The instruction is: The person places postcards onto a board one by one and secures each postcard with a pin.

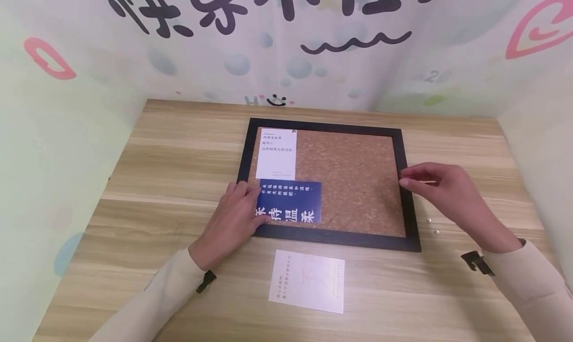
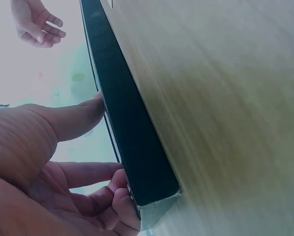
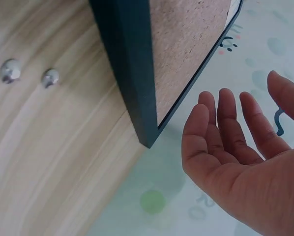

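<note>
1 table (image 1: 179, 172) recorded | 1 framed corkboard (image 1: 353, 182) listed | 2 white cards (image 1: 276, 163) (image 1: 309, 287) and 1 blue card (image 1: 291, 200) counted | 2 tabletop metal pins (image 1: 429, 221) (image 1: 436, 231) tallied | 2 hands (image 1: 230, 212) (image 1: 452, 195), 2 sleeves (image 1: 152, 299) (image 1: 532, 287) entered

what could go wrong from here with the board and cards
The blue card could slip: no pin shows on its visible part, and it may rely on the left hand at its left side.

The two small metal studs lie loose on the table near the right hand, so a sleeve or wrist might scatter them.

The pale card lies loose in front of the corkboard and might get nudged.
</note>
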The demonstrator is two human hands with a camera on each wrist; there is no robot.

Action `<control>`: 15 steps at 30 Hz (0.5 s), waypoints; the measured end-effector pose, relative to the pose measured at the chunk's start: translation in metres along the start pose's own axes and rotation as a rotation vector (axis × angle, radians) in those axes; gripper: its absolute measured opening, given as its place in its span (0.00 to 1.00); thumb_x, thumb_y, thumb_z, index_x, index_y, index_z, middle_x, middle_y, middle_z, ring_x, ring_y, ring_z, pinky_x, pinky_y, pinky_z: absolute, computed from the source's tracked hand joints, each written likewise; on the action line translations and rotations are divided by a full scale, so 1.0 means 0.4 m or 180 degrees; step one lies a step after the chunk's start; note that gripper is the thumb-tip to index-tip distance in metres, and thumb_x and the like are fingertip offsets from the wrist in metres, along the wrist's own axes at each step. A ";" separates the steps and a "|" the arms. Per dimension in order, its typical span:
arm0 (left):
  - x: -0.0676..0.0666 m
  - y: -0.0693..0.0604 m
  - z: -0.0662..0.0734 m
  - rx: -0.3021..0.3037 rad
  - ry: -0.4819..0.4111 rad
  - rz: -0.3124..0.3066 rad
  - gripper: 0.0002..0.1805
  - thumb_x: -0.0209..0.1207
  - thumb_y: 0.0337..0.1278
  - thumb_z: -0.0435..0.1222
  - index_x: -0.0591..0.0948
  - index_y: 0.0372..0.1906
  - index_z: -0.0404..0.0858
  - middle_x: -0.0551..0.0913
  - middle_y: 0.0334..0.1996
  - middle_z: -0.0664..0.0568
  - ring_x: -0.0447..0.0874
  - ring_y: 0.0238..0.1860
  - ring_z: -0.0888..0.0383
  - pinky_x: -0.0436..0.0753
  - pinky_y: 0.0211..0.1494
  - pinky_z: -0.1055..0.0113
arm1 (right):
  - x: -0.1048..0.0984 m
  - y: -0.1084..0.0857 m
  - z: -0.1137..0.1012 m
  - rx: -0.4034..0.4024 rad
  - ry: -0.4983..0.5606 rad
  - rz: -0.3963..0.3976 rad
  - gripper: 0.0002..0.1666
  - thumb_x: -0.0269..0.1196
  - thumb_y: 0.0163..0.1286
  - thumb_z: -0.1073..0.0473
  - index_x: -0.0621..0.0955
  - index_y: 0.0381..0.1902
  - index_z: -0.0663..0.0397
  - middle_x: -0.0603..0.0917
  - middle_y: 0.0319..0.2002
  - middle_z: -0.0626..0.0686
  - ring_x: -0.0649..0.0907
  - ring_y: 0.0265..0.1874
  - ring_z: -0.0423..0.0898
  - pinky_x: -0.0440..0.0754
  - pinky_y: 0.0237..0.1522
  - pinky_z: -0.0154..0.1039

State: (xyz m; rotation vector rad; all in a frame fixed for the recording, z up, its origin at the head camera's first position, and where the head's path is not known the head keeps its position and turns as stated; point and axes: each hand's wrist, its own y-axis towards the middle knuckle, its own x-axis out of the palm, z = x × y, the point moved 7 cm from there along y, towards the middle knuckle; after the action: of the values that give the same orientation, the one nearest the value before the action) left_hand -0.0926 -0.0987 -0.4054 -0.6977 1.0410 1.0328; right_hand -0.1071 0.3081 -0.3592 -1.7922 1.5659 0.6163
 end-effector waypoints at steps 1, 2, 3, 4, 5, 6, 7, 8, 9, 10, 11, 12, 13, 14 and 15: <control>0.001 0.000 0.000 0.0006 0.0002 0.0002 0.39 0.84 0.55 0.44 0.84 0.64 0.22 0.83 0.56 0.35 0.72 0.52 0.41 0.78 0.56 0.51 | -0.001 -0.002 0.005 -0.0006 -0.0012 0.0010 0.22 0.72 0.79 0.47 0.90 0.61 0.55 0.92 0.57 0.57 0.83 0.43 0.20 0.79 0.44 0.21; 0.001 -0.001 -0.001 0.0011 0.0001 0.0002 0.39 0.84 0.55 0.44 0.84 0.64 0.22 0.83 0.56 0.35 0.72 0.52 0.42 0.77 0.56 0.51 | -0.002 -0.004 0.011 -0.0007 -0.0022 0.0018 0.22 0.72 0.79 0.47 0.90 0.61 0.55 0.92 0.57 0.57 0.83 0.43 0.19 0.79 0.44 0.21; 0.002 -0.001 -0.002 0.0019 -0.0003 0.0008 0.39 0.84 0.55 0.44 0.83 0.64 0.22 0.83 0.56 0.36 0.72 0.52 0.42 0.77 0.56 0.51 | -0.004 -0.007 0.015 -0.0009 -0.0045 0.0036 0.22 0.72 0.79 0.47 0.90 0.61 0.54 0.92 0.57 0.56 0.83 0.43 0.19 0.79 0.44 0.20; 0.002 -0.001 -0.002 0.0021 -0.0007 0.0009 0.39 0.84 0.55 0.44 0.83 0.64 0.22 0.83 0.56 0.36 0.72 0.52 0.42 0.77 0.56 0.51 | -0.007 -0.009 0.020 -0.0014 -0.0061 0.0053 0.22 0.72 0.79 0.46 0.90 0.61 0.54 0.92 0.56 0.55 0.82 0.44 0.19 0.79 0.44 0.21; 0.002 -0.002 -0.002 0.0029 -0.0008 0.0014 0.39 0.84 0.55 0.44 0.83 0.64 0.22 0.83 0.56 0.36 0.72 0.52 0.42 0.77 0.55 0.51 | -0.009 -0.012 0.024 -0.0021 -0.0078 0.0073 0.22 0.72 0.79 0.46 0.90 0.61 0.54 0.92 0.55 0.54 0.82 0.44 0.19 0.78 0.44 0.21; 0.001 -0.002 -0.002 0.0032 -0.0010 0.0017 0.39 0.84 0.55 0.44 0.83 0.64 0.22 0.83 0.56 0.36 0.72 0.52 0.42 0.77 0.55 0.51 | -0.012 -0.014 0.029 -0.0029 -0.0086 0.0090 0.22 0.72 0.79 0.45 0.90 0.60 0.53 0.93 0.54 0.52 0.82 0.44 0.19 0.78 0.44 0.21; 0.001 -0.003 -0.002 0.0040 -0.0007 0.0024 0.39 0.84 0.55 0.43 0.83 0.64 0.22 0.83 0.56 0.36 0.72 0.52 0.42 0.77 0.55 0.51 | -0.013 -0.015 0.034 -0.0035 -0.0090 0.0113 0.22 0.73 0.78 0.46 0.90 0.60 0.53 0.93 0.53 0.51 0.82 0.44 0.19 0.78 0.44 0.21; 0.001 -0.003 -0.002 0.0043 -0.0003 0.0027 0.39 0.84 0.55 0.43 0.83 0.64 0.22 0.83 0.56 0.36 0.72 0.52 0.42 0.77 0.55 0.51 | -0.015 -0.017 0.038 -0.0036 -0.0089 0.0130 0.21 0.73 0.78 0.46 0.90 0.59 0.53 0.93 0.53 0.51 0.82 0.44 0.18 0.78 0.44 0.20; 0.000 -0.003 -0.002 0.0046 0.0001 0.0027 0.39 0.84 0.55 0.43 0.83 0.64 0.22 0.83 0.57 0.36 0.72 0.52 0.42 0.77 0.55 0.51 | -0.016 -0.019 0.042 -0.0034 -0.0095 0.0146 0.21 0.73 0.78 0.46 0.91 0.59 0.53 0.93 0.52 0.50 0.81 0.44 0.18 0.78 0.44 0.20; 0.001 -0.003 -0.001 0.0046 0.0010 0.0022 0.39 0.84 0.55 0.43 0.83 0.65 0.22 0.83 0.56 0.36 0.72 0.52 0.42 0.77 0.55 0.52 | -0.018 -0.020 0.046 -0.0029 -0.0095 0.0157 0.21 0.73 0.78 0.46 0.91 0.59 0.53 0.93 0.52 0.49 0.81 0.44 0.17 0.78 0.43 0.20; 0.001 -0.003 -0.001 0.0049 0.0019 0.0024 0.39 0.84 0.55 0.43 0.83 0.65 0.22 0.83 0.56 0.36 0.72 0.52 0.42 0.77 0.55 0.52 | -0.019 -0.022 0.050 -0.0023 -0.0100 0.0165 0.21 0.73 0.78 0.46 0.91 0.59 0.54 0.93 0.52 0.49 0.81 0.44 0.17 0.78 0.43 0.20; 0.001 -0.003 -0.001 0.0051 0.0023 0.0021 0.39 0.84 0.55 0.43 0.83 0.65 0.22 0.83 0.56 0.36 0.72 0.52 0.42 0.77 0.55 0.52 | -0.019 -0.024 0.054 -0.0010 -0.0108 0.0166 0.21 0.73 0.79 0.46 0.91 0.59 0.54 0.93 0.53 0.50 0.80 0.44 0.16 0.77 0.43 0.20; 0.001 -0.003 0.000 0.0056 0.0027 0.0019 0.40 0.84 0.55 0.43 0.83 0.65 0.22 0.83 0.56 0.37 0.72 0.52 0.43 0.77 0.54 0.52 | -0.020 -0.025 0.059 0.0015 -0.0120 0.0160 0.22 0.72 0.79 0.46 0.90 0.59 0.54 0.93 0.54 0.51 0.80 0.44 0.16 0.77 0.43 0.20; 0.001 -0.003 0.000 0.0057 0.0031 0.0015 0.40 0.84 0.55 0.43 0.83 0.65 0.22 0.83 0.56 0.37 0.72 0.52 0.43 0.76 0.55 0.53 | -0.020 -0.027 0.063 0.0048 -0.0129 0.0146 0.23 0.72 0.79 0.44 0.90 0.60 0.53 0.92 0.55 0.52 0.79 0.45 0.16 0.77 0.43 0.20; 0.001 -0.003 0.000 0.0061 0.0035 0.0014 0.40 0.84 0.55 0.43 0.83 0.65 0.22 0.83 0.56 0.37 0.72 0.52 0.43 0.76 0.54 0.53 | -0.021 -0.029 0.068 0.0085 -0.0144 0.0128 0.24 0.72 0.79 0.42 0.90 0.61 0.52 0.92 0.56 0.52 0.79 0.45 0.16 0.77 0.44 0.21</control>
State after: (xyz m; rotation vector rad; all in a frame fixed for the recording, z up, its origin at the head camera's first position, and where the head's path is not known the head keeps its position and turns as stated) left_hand -0.0913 -0.0989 -0.4057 -0.6865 1.0610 1.0226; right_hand -0.0948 0.3345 -0.3692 -1.7191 1.5759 0.6477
